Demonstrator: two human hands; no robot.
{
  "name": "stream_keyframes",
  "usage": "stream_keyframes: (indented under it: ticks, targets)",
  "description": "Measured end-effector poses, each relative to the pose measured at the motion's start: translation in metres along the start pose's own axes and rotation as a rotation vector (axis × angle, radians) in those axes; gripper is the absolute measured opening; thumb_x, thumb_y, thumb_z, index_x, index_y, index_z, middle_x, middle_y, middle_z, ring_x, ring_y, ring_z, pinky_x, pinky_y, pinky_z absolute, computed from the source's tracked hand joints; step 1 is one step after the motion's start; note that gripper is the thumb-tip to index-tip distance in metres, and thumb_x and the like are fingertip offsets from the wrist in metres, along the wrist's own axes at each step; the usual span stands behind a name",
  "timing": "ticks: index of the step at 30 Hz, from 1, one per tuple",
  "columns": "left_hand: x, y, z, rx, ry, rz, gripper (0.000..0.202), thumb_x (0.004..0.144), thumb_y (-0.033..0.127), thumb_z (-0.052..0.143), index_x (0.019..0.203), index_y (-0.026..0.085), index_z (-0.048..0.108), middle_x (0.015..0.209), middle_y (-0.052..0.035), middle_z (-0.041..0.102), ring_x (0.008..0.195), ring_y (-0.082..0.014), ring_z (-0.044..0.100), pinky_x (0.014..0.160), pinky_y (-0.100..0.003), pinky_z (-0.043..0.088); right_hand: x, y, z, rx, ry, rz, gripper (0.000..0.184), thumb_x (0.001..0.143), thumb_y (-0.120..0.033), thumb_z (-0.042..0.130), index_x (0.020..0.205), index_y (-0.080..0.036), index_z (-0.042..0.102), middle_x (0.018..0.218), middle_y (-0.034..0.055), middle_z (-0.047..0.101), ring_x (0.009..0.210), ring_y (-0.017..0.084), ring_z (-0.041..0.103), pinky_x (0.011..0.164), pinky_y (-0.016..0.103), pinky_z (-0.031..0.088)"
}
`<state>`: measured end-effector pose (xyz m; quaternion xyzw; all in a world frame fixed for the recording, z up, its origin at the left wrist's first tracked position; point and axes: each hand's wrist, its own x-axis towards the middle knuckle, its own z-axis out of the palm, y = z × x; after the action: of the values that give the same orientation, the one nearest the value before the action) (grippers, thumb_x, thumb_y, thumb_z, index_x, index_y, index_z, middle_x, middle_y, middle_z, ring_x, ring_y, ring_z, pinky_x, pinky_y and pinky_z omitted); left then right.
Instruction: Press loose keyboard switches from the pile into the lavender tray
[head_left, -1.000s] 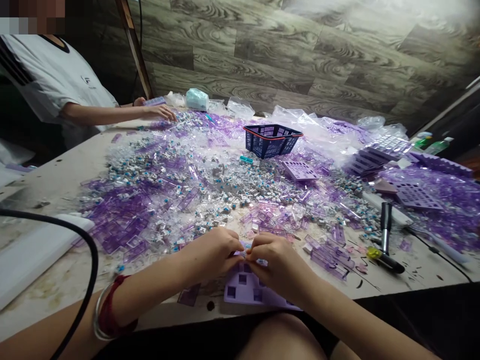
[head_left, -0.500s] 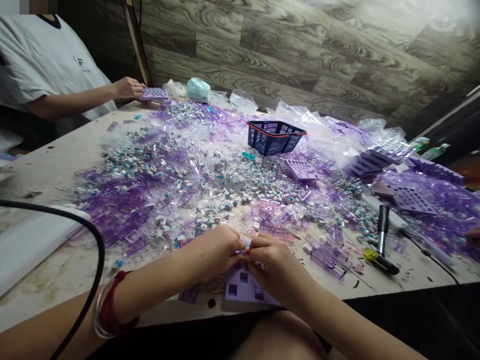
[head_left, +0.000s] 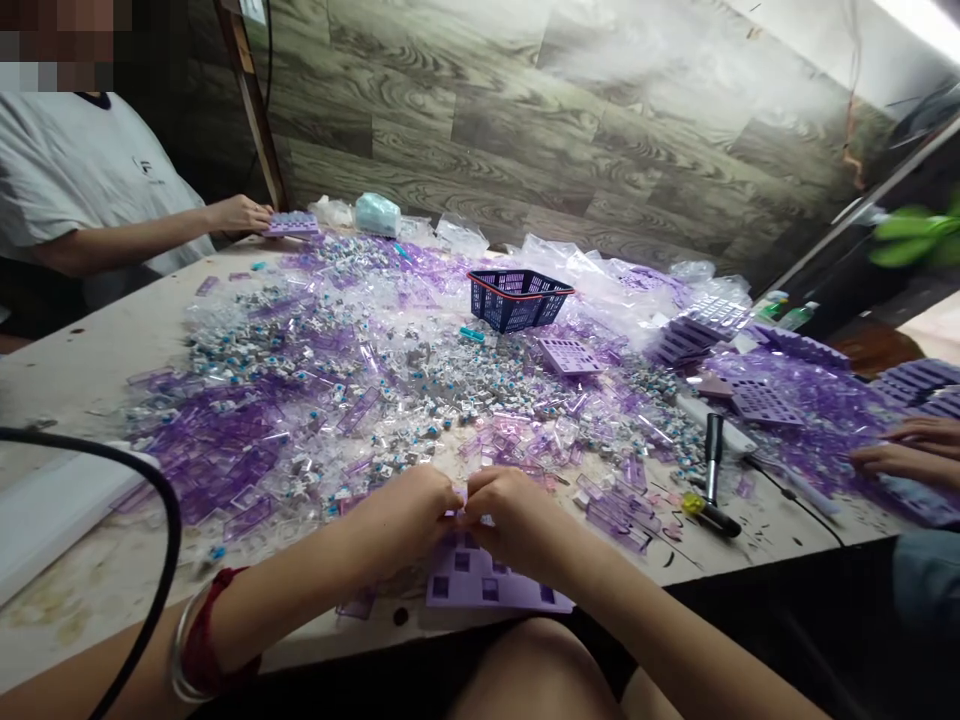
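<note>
Two hands, left hand (head_left: 401, 520) & right hand (head_left: 514, 518), pinch small part (head_left: 463, 517) (mostly hidden) just over purple tray (head_left: 487, 588).

Piece (head_left: 460, 516) between left hand (head_left: 401, 520) and right hand (head_left: 510, 518) largely hidden in their grip; tray (head_left: 491, 595) beneath partly covered.

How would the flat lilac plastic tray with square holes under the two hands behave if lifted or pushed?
The flat lilac plastic tray looks thin and moulded, so it is probably light and fairly stiff. Lying flat, it should slide, not roll. It sits at the table's near edge, so a push that way might drop it.
</note>
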<state>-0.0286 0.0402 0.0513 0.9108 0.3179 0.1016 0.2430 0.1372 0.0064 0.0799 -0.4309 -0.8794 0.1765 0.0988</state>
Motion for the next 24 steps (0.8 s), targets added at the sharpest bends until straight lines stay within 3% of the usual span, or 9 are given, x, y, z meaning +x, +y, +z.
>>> stream_keyframes:
  ticks: [5, 10, 18, 21, 24]
  targets:
    - [-0.003, 0.008, -0.011, 0.087, -0.009, -0.033, 0.014, 0.081, 0.013, 0.059, 0.073, 0.014, 0.07, 0.07, -0.0059, 0.065, 0.064, -0.0159, 0.056, 0.061, -0.025, 0.036, -0.013, 0.024, -0.002, 0.14, 0.177, -0.17, 0.013, 0.082, -0.009, 0.061, 0.078, -0.016, 0.072, 0.08, 0.0045, 0.069, 0.076, 0.015, 0.06, 0.072, 0.025, 0.046]
    - [-0.003, 0.008, -0.017, -0.049, 0.002, -0.033, 0.01, 0.076, 0.013, 0.063, 0.08, 0.014, 0.073, 0.071, -0.0043, 0.066, 0.064, -0.0139, 0.055, 0.061, -0.023, 0.036, -0.019, 0.046, -0.015, 0.151, 0.442, -0.017, 0.011, 0.083, -0.015, 0.06, 0.082, -0.017, 0.071, 0.083, 0.0052, 0.07, 0.079, 0.017, 0.062, 0.074, 0.029, 0.047]
    - [-0.003, 0.004, -0.017, -0.1, 0.103, -0.054, 0.022, 0.076, 0.016, 0.053, 0.088, 0.013, 0.071, 0.06, -0.0002, 0.058, 0.053, -0.0117, 0.048, 0.053, -0.023, 0.031, -0.015, 0.037, -0.011, 0.151, 0.281, 0.026, 0.014, 0.082, -0.017, 0.061, 0.093, -0.019, 0.07, 0.087, 0.0042, 0.069, 0.082, 0.017, 0.061, 0.074, 0.029, 0.045]
    - [-0.004, 0.004, -0.014, 0.005, 0.118, -0.045, 0.026, 0.081, 0.029, 0.054, 0.097, 0.013, 0.069, 0.064, -0.0019, 0.059, 0.059, -0.0149, 0.051, 0.058, -0.025, 0.034, -0.012, 0.032, -0.006, 0.127, 0.218, 0.056, 0.016, 0.083, -0.021, 0.062, 0.097, -0.018, 0.069, 0.086, 0.0053, 0.067, 0.082, 0.017, 0.059, 0.073, 0.028, 0.044]
    - [-0.007, 0.007, -0.013, 0.102, 0.085, -0.045, 0.026, 0.083, 0.035, 0.055, 0.093, 0.014, 0.068, 0.076, -0.0057, 0.062, 0.071, -0.0187, 0.056, 0.064, -0.027, 0.036, -0.011, 0.027, -0.004, 0.1, 0.14, 0.098, 0.013, 0.084, -0.023, 0.062, 0.091, -0.016, 0.069, 0.088, 0.0067, 0.065, 0.085, 0.018, 0.058, 0.075, 0.029, 0.043]
